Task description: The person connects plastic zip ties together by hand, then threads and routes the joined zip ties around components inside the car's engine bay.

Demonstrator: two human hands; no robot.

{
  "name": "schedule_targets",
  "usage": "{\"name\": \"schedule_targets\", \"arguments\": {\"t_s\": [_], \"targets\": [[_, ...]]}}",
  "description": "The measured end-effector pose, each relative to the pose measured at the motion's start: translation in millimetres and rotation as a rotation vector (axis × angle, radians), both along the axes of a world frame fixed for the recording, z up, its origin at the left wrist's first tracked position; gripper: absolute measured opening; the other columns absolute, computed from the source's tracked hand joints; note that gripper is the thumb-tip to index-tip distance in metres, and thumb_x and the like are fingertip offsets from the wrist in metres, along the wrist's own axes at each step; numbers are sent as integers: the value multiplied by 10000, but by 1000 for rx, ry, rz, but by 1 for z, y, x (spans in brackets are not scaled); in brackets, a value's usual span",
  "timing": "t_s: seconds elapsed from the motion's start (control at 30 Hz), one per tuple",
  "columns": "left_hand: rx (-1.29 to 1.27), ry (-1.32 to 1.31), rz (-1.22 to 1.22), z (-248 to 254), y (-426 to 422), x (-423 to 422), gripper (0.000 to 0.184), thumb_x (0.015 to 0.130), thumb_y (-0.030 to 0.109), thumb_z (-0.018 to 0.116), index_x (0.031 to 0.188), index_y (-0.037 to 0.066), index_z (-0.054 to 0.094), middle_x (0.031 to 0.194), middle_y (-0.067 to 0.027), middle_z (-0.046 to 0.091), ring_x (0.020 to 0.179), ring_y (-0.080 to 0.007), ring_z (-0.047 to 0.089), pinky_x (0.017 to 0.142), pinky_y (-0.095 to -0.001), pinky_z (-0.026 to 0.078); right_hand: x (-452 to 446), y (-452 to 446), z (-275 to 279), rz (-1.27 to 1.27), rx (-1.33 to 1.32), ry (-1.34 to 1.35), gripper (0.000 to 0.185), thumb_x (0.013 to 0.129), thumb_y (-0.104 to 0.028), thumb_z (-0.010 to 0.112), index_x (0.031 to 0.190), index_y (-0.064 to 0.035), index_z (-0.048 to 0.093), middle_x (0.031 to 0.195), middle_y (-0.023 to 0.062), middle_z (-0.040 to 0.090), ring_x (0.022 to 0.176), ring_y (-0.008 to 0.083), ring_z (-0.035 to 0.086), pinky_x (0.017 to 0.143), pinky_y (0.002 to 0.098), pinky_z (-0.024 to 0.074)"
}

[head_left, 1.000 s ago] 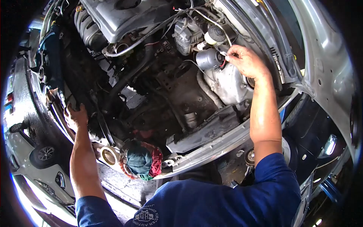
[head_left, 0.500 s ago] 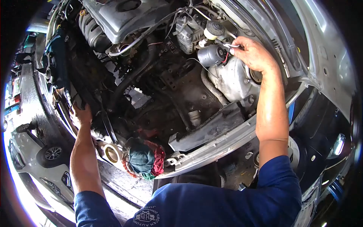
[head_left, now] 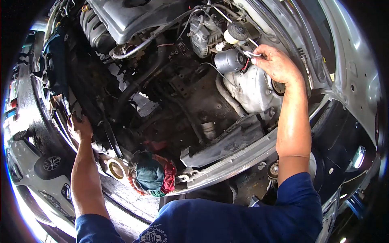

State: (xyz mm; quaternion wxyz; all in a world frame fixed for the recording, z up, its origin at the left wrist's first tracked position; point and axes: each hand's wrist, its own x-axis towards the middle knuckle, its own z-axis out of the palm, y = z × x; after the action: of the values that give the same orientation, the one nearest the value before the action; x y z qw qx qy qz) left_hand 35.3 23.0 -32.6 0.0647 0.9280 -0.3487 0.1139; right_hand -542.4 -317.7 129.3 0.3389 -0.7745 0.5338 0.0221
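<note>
My right hand (head_left: 276, 65) pinches a white wire (head_left: 253, 54) between thumb and fingers, beside a dark cylindrical motor (head_left: 229, 61) with a red wire. Close by are a reservoir with a black cap (head_left: 236, 33) and a pale metal housing (head_left: 251, 91). On the left, my left hand (head_left: 81, 127) rests on the front edge of the engine bay with its fingers apart, partly in shadow. A bundle of green and red cloth (head_left: 150, 172) lies on the front rail, next to a round cream-coloured ring (head_left: 117, 168).
The engine cover (head_left: 125, 18) fills the upper left of the bay. A black plastic panel (head_left: 223, 139) lies along the front rail (head_left: 231, 164). A light-coloured car (head_left: 44, 174) stands at the left, and a dark car (head_left: 340, 150) at the right.
My right hand has shifted slightly to the right with the white wire, which now shows more clearly between the fingers. My left hand stays at the bay's edge.
</note>
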Motion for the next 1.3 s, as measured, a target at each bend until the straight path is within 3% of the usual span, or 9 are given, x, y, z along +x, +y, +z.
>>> {"name": "schedule_targets", "arguments": {"t_s": [0.07,0.43,0.57,0.67,0.7,0.77,0.8,0.97,1.3], "targets": [[-20,16,12,-8,1,6,498,811,327,633,1281,194,536,1310,-113,489,1193,-322,491,968,-452,424,-5,-2,-8,65,-116,-19,302,847,-266,679,1015,-19,636,820,115,645,737,191,578,697,349,466],[145,-19,102,17,-14,-19,521,823,331,603,1323,234,494,1363,-87,473,1236,-321,462,998,-490,394,-6,-1,-9,79,-71,-68,278,852,-232,682,1009,-9,628,804,106,632,738,166,571,699,332,465],[152,-26,110,2,-8,-7,552,822,331,598,1349,232,464,1385,-93,461,1251,-330,447,1009,-493,385,-9,-4,-11,43,7,-54,247,857,-221,675,977,-11,623,768,94,620,717,164,566,675,329,457],[188,-27,142,19,-19,-24,558,824,332,595,1356,231,456,1389,-99,457,1258,-335,438,1013,-494,378,-13,-5,-14,125,-89,-129,238,863,-221,667,984,-22,620,740,65,602,673,150,535,632,317,440],[192,-12,149,22,-19,-26,558,826,331,593,1357,233,455,1387,-101,458,1259,-337,438,1013,-497,378,-9,-2,-6,47,-20,-49,229,867,-219,659,989,-29,621,752,53,599,688,135,525,642,300,435],[166,-7,146,13,-11,-17,562,815,351,595,1350,233,467,1375,-108,466,1242,-344,455,1008,-495,385,-9,1,-5,129,-131,-129,221,871,-213,651,986,-27,619,772,47,599,712,118,520,653,285,432],[140,11,152,8,-9,-12,560,805,365,601,1336,231,487,1370,-112,469,1232,-347,465,1006,-493,388,-16,-5,-13,92,-59,-149,229,873,-213,651,987,-18,614,790,39,600,733,114,524,667,276,435],[64,9,119,7,-5,-7,537,782,382,618,1290,221,546,1369,-119,470,1239,-336,462,1023,-478,381,-17,-7,-11,53,36,-147,217,862,-115,657,1026,5,583,930,39,601,885,109,525,804,254,420],[99,54,183,26,-17,-28,514,803,393,612,1295,264,538,1370,-103,464,1269,-325,435,1042,-481,346,-11,-5,-6,77,57,-127,127,850,-78,644,935,-8,581,847,-10,541,797,90,468,741,233,391]]}}
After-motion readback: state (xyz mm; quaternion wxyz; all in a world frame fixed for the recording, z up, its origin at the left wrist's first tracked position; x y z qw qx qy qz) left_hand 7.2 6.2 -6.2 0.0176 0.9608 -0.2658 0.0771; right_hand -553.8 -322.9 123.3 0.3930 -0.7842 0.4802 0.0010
